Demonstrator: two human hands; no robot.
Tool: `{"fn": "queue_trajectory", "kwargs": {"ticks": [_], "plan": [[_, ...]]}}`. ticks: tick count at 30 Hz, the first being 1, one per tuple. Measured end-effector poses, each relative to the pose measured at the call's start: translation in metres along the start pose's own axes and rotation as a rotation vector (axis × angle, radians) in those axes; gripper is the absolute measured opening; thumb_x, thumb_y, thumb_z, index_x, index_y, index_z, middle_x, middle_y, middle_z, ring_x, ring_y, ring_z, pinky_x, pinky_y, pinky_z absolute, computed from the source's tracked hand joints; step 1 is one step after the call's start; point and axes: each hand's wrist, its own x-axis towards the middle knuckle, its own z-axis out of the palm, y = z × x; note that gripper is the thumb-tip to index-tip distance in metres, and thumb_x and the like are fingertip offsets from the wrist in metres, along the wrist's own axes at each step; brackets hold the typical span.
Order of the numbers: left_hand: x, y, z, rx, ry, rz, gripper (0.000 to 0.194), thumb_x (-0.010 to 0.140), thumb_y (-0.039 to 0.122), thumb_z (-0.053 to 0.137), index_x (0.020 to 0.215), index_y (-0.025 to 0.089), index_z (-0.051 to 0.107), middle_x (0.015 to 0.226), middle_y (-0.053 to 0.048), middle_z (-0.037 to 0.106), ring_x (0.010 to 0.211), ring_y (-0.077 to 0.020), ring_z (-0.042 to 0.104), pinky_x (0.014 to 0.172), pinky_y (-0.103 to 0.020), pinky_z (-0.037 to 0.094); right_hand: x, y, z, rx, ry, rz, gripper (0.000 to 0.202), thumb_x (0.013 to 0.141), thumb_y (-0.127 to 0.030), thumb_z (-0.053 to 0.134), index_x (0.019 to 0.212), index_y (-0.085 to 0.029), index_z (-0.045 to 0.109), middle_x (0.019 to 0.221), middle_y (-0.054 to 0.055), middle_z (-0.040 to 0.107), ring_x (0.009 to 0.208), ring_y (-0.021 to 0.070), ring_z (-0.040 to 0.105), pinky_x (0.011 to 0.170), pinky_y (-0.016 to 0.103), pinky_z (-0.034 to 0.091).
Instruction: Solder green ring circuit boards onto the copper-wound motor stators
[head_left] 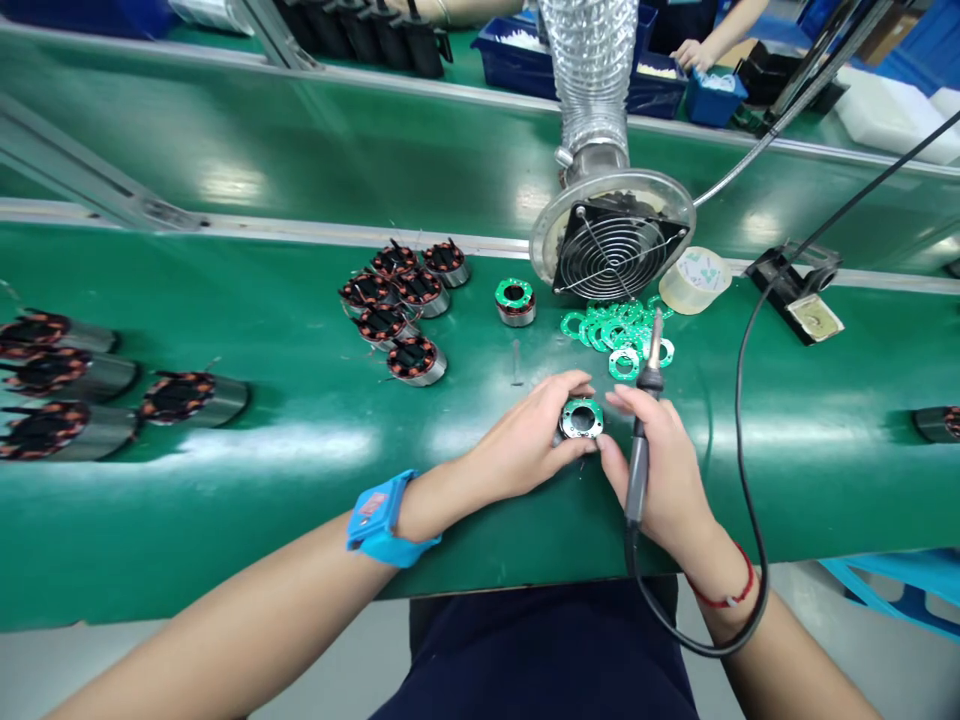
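My left hand [525, 435] curls around a small motor stator, thumb and fingers on its sides. On top of the stator lies a green ring-shaped circuit board [596, 415]. My right hand [671, 470] holds a soldering iron [639, 465] across the palm, its tip pointing up and away from the stator. The right thumb and index finger are by the board's right edge; whether they touch it I cannot tell. Just beyond lies a pile of green ring boards [611, 325]. Another stator [517, 312] with a green board on it stands to the pile's left.
A fan [619, 250] on a foil duct [589, 70] hangs over the pile. Tape [694, 282] and an iron stand [795, 290] are right. Stators [412, 365] stand left, more [199, 398] farther left. The iron's cord [741, 400] loops right. A co-worker's hand [696, 53] is behind.
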Motion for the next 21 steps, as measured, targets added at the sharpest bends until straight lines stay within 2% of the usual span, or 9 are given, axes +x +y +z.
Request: {"fn": "queue_trajectory", "kwargs": {"ticks": [2,4,8,10,12,14,17,19,21], "plan": [[-0.001,0.000,-0.004,0.042,-0.034,-0.018,0.070,0.080,0.027,0.074,0.137,0.019,0.034,0.135,-0.016,0.051,0.126,-0.0315,0.051,0.103,-0.050,0.046,0.008,0.001,-0.002,0.018,-0.141,-0.032,0.052,0.086,-0.017,0.059,0.136,-0.023,0.046,0.124,0.012,0.066,0.112,0.0292,0.063,0.091,0.049,0.056],[-0.003,0.001,-0.011,0.138,-0.087,-0.065,0.066,0.079,0.028,0.075,0.134,0.017,0.039,0.130,-0.017,0.054,0.121,-0.0324,0.052,0.099,-0.051,0.046,0.013,0.004,-0.001,0.065,-0.234,-0.057,0.053,0.087,-0.015,0.057,0.138,-0.024,0.044,0.128,0.011,0.064,0.115,0.0272,0.063,0.094,0.048,0.055],[-0.003,0.003,-0.031,0.298,-0.224,-0.142,0.014,0.091,0.022,0.056,0.104,0.017,0.057,0.095,-0.007,0.065,0.092,-0.0245,0.060,0.086,-0.042,0.046,0.010,0.013,0.008,0.044,-0.140,-0.024,0.045,0.092,-0.026,0.060,0.134,-0.025,0.047,0.119,0.011,0.068,0.108,0.0274,0.066,0.093,0.048,0.055],[-0.001,0.002,-0.039,0.324,-0.267,-0.134,0.012,0.092,0.016,0.047,0.087,0.018,0.058,0.086,-0.005,0.064,0.084,-0.0215,0.059,0.082,-0.038,0.043,0.007,0.016,0.012,0.009,-0.072,-0.015,0.044,0.091,-0.031,0.062,0.132,-0.024,0.048,0.116,0.011,0.068,0.106,0.0283,0.066,0.090,0.048,0.055],[0.002,0.002,-0.044,0.336,-0.229,-0.140,0.015,0.088,0.013,0.045,0.078,0.018,0.055,0.081,-0.004,0.062,0.080,-0.0204,0.057,0.078,-0.036,0.040,0.004,0.016,0.015,-0.023,-0.052,-0.016,0.044,0.091,-0.032,0.063,0.132,-0.024,0.048,0.115,0.012,0.067,0.103,0.0283,0.065,0.087,0.047,0.056],[0.003,0.003,-0.044,0.282,-0.121,-0.175,0.013,0.085,0.012,0.045,0.075,0.018,0.052,0.077,-0.003,0.059,0.076,-0.0188,0.053,0.073,-0.034,0.039,0.002,0.015,0.018,-0.059,-0.049,-0.015,0.045,0.091,-0.032,0.063,0.132,-0.023,0.048,0.113,0.012,0.067,0.099,0.0284,0.064,0.084,0.047,0.056],[0.004,0.008,-0.038,0.006,0.016,-0.238,0.011,0.086,0.015,0.046,0.077,0.018,0.052,0.074,0.000,0.056,0.070,-0.0151,0.051,0.066,-0.028,0.040,0.000,0.011,0.021,-0.096,-0.032,-0.024,0.046,0.091,-0.034,0.062,0.134,-0.022,0.047,0.111,0.013,0.067,0.093,0.0285,0.062,0.080,0.047,0.055],[0.005,0.011,-0.031,-0.151,0.060,-0.263,0.010,0.088,0.019,0.048,0.080,0.018,0.055,0.075,0.001,0.057,0.069,-0.0136,0.051,0.064,-0.026,0.041,0.000,0.010,0.022,-0.095,-0.022,-0.043,0.046,0.092,-0.035,0.060,0.135,-0.023,0.047,0.111,0.013,0.068,0.093,0.0285,0.062,0.079,0.047,0.055],[0.006,0.013,-0.024,-0.201,0.084,-0.259,0.011,0.089,0.020,0.049,0.083,0.018,0.058,0.078,0.001,0.059,0.070,-0.0130,0.051,0.065,-0.025,0.041,0.001,0.008,0.022,-0.085,-0.005,-0.063,0.048,0.093,-0.034,0.060,0.137,-0.024,0.045,0.115,0.013,0.068,0.097,0.0292,0.063,0.082,0.048,0.054]]}}
